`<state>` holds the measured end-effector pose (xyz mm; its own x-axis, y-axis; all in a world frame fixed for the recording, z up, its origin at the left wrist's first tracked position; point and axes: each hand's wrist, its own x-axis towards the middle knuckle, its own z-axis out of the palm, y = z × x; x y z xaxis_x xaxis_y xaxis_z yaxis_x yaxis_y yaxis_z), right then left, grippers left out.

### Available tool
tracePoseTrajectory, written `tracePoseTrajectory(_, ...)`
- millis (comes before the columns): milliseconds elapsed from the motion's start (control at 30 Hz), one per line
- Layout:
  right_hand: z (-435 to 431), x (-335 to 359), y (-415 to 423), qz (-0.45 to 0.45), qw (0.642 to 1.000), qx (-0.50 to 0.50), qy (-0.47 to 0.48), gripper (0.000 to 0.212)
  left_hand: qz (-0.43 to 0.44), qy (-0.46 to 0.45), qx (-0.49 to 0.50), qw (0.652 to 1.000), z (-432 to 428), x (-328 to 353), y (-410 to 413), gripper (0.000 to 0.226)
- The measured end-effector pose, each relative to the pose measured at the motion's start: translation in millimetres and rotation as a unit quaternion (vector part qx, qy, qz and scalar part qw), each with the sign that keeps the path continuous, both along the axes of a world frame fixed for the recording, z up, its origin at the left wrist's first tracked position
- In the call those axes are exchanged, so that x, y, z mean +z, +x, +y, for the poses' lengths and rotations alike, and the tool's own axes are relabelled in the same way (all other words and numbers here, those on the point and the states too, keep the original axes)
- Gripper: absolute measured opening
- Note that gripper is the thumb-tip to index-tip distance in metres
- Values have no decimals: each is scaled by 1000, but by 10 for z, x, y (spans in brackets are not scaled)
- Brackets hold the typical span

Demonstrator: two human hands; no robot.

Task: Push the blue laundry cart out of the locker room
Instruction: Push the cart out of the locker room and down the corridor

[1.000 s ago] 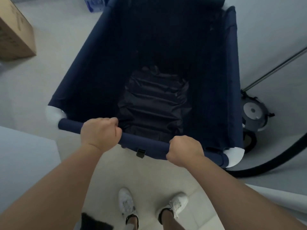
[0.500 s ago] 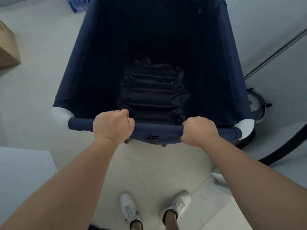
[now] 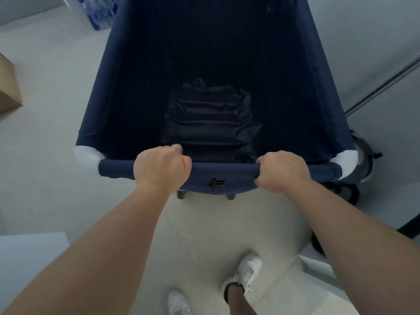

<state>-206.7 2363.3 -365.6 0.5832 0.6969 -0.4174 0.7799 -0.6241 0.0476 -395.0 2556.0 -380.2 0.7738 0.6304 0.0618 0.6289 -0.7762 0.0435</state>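
Observation:
The blue laundry cart (image 3: 127, 92) fills the middle of the head view, a deep navy fabric bin with white corner joints. Dark crumpled fabric (image 3: 209, 123) lies at its bottom. My left hand (image 3: 161, 169) is wrapped around the near rail, left of centre. My right hand (image 3: 281, 171) grips the same rail to the right, a black buckle (image 3: 218, 184) hanging between them. Two small wheels show under the near edge.
A cardboard box (image 3: 8, 87) stands on the floor at the left. A blue patterned pack (image 3: 97, 12) sits at the top left by the cart's far corner. A round grey device (image 3: 363, 160) and a metal pole (image 3: 381, 85) are close on the right. A pale surface (image 3: 27, 253) is at lower left.
The cart has straightened and rolled forward, with both hands staying on the rail. The cardboard box has slid towards the left edge, and the round device is now mostly hidden behind the cart's right corner.

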Motion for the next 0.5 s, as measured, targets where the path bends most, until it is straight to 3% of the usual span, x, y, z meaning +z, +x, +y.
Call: tracePoseTrajectory(500,641,36,1435,4,999,37,9,14,-30,-7,30,999,526,11,1332,23)
